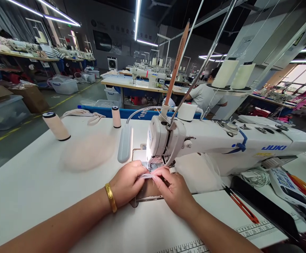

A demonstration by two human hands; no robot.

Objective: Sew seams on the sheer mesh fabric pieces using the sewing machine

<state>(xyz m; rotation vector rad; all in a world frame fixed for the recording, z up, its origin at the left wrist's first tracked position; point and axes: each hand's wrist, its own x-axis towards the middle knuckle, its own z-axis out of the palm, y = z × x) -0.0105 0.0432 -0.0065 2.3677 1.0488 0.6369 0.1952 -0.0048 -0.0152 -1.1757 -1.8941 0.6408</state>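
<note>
A white sewing machine (200, 137) stands on the white table, its needle area just beyond my fingertips. My left hand (128, 181), with a gold bangle at the wrist, pinches one end of a thin pale fabric strip (148, 175) left of the presser foot. On the right side, my right hand (172, 188) grips the same strip between thumb and fingers. Sheer pale fabric (200, 172) lies under the machine arm, and a sheer beige piece (89, 151) rests on the table to the left.
Two thread spools (56, 126) (116, 117) stand at the table's back left, near a grey lamp (125, 144). To the right lie orange-handled snips (241, 205), a black case (265, 207) and a white box (288, 188). A person (208, 96) sits beyond the machine.
</note>
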